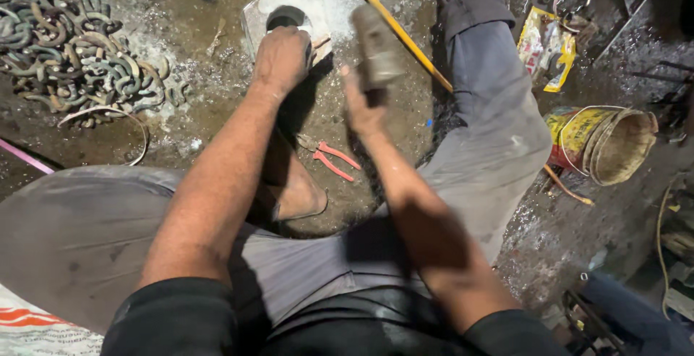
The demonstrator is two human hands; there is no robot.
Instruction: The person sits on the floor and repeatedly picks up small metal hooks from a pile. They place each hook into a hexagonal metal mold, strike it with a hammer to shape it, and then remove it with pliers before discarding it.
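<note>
A pale metal block point(267, 3) with a round hole lies on the dirty ground ahead of me. My left hand point(280, 58) rests on its near edge, fingers closed around a small piece I cannot make out. My right hand point(361, 106) is raised to the right of the block and grips the handle of a hammer point(377, 46), whose blurred grey head sits above the hand. I sit on the ground with my grey-trousered legs on both sides.
A heap of bent metal hooks point(72, 52) lies at the upper left. Red-handled pliers point(331, 159) lie on the ground between my arms. A yellow rod point(394, 23) runs diagonally past the hammer. A tipped yellow bucket point(603, 143) lies at right.
</note>
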